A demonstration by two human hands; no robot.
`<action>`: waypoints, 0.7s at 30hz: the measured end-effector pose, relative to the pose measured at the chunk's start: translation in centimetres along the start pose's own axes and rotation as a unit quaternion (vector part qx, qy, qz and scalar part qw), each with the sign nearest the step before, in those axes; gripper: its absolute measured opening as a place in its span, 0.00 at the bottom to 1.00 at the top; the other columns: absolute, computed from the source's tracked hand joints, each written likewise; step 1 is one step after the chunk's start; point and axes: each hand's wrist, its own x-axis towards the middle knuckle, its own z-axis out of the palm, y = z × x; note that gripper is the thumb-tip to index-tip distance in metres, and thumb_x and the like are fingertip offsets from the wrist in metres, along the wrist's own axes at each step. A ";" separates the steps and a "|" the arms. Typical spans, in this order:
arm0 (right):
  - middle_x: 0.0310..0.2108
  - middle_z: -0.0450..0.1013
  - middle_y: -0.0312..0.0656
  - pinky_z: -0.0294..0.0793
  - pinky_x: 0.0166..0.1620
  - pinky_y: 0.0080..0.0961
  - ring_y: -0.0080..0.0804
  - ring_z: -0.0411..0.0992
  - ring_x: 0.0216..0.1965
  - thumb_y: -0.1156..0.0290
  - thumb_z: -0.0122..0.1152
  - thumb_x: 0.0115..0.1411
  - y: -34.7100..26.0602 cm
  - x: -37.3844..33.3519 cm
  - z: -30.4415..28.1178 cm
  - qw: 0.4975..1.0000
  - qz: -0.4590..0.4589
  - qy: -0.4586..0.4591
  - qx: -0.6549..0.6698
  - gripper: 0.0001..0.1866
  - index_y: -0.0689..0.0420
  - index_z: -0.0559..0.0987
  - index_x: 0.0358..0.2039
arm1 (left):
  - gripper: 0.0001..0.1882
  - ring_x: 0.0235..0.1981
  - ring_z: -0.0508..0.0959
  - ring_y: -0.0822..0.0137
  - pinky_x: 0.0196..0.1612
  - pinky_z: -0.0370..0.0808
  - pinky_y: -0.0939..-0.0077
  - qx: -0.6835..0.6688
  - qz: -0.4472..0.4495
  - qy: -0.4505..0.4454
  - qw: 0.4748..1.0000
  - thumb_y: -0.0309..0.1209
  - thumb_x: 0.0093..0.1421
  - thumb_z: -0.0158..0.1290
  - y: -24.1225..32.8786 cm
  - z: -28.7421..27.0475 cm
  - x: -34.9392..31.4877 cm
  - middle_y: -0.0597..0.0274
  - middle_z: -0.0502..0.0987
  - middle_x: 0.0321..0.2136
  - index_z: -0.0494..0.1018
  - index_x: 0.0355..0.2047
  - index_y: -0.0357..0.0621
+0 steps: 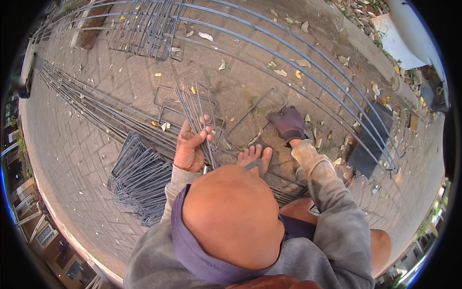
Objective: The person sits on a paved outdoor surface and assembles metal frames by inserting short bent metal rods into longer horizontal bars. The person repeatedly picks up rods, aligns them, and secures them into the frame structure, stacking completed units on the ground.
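Several thin steel rods point(192, 105) stand in a loose bundle in my bare left hand point(189, 145), with the thumb and fingers closed round them. My right hand point(288, 125) wears a dark purple glove. Its fingers curl down onto the near right side of a rectangular steel stirrup point(246, 114) on the paving, and the fingertips are partly hidden. Beyond and behind the rod bundle lie more bent stirrups point(163, 98). A large pile of finished-looking rectangular stirrups point(140, 179) rests to the left of my left forearm.
Long straight rods point(91, 98) run to the far left. Long bars point(284, 42) cross the far side, with another group of stirrups point(149, 30) over them. A dark flat sheet point(369, 139) lies at the right, under bar ends. My sandalled foot point(256, 159) is between my hands.
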 end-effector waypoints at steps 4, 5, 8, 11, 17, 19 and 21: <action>0.31 0.80 0.53 0.78 0.40 0.41 0.53 0.80 0.36 0.51 0.71 0.49 -1.3 0.3 2.1 0.991 -0.010 0.121 0.062 0.23 0.62 0.83 0.31 | 0.27 0.44 0.79 0.67 0.42 0.85 0.69 0.015 0.011 -0.003 1.000 0.12 0.61 0.53 0.5 -0.1 0.5 0.57 0.75 0.49 0.63 0.60 0.38; 0.28 0.79 0.51 0.77 0.39 0.40 0.52 0.80 0.34 0.54 0.71 0.49 -1.6 0.1 2.2 0.986 -0.041 0.116 0.111 0.21 0.61 0.81 0.29 | 0.27 0.44 0.79 0.67 0.42 0.85 0.67 0.011 0.011 0.003 1.000 0.12 0.61 0.53 0.6 -0.1 0.6 0.57 0.75 0.49 0.64 0.60 0.39; 0.22 0.75 0.46 0.76 0.34 0.36 0.46 0.77 0.27 0.61 0.73 0.50 -3.1 -1.2 1.3 0.953 -0.168 0.119 0.220 0.16 0.61 0.78 0.25 | 0.27 0.44 0.79 0.67 0.44 0.85 0.64 0.009 0.017 0.010 1.000 0.12 0.61 0.52 1.1 -0.4 0.7 0.60 0.75 0.49 0.65 0.60 0.43; 0.20 0.73 0.42 0.75 0.31 0.32 0.37 0.73 0.22 0.68 0.75 0.51 -5.3 -3.1 -0.9 0.879 -0.366 0.207 0.225 0.13 0.60 0.77 0.25 | 0.28 0.44 0.79 0.67 0.45 0.85 0.62 -0.011 0.020 0.006 1.000 0.12 0.61 0.52 1.2 -0.7 0.5 0.62 0.75 0.48 0.65 0.61 0.45; 0.20 0.73 0.41 0.75 0.30 0.29 0.32 0.72 0.21 0.74 0.74 0.53 -9.2 -6.0 -5.3 0.800 -0.507 0.234 0.219 0.10 0.60 0.78 0.25 | 0.29 0.44 0.80 0.67 0.46 0.86 0.60 -0.033 0.026 -0.015 0.999 0.13 0.61 0.54 1.3 -0.9 0.5 0.61 0.75 0.48 0.64 0.61 0.46; 0.21 0.73 0.41 0.76 0.31 0.30 0.31 0.71 0.21 0.74 0.73 0.54 -9.8 -6.3 -6.1 0.810 -0.512 0.188 0.216 0.09 0.61 0.78 0.26 | 0.30 0.43 0.80 0.67 0.47 0.86 0.59 -0.040 0.024 -0.028 0.998 0.13 0.60 0.54 1.0 -0.7 0.5 0.61 0.75 0.47 0.64 0.61 0.46; 0.21 0.74 0.42 0.78 0.37 0.32 0.31 0.71 0.21 0.75 0.73 0.53 -10.1 -6.7 -6.3 0.837 -0.474 0.125 0.241 0.08 0.62 0.79 0.26 | 0.29 0.43 0.80 0.66 0.46 0.86 0.60 -0.044 0.017 -0.044 0.998 0.13 0.61 0.54 0.5 -0.2 0.4 0.61 0.75 0.46 0.64 0.61 0.45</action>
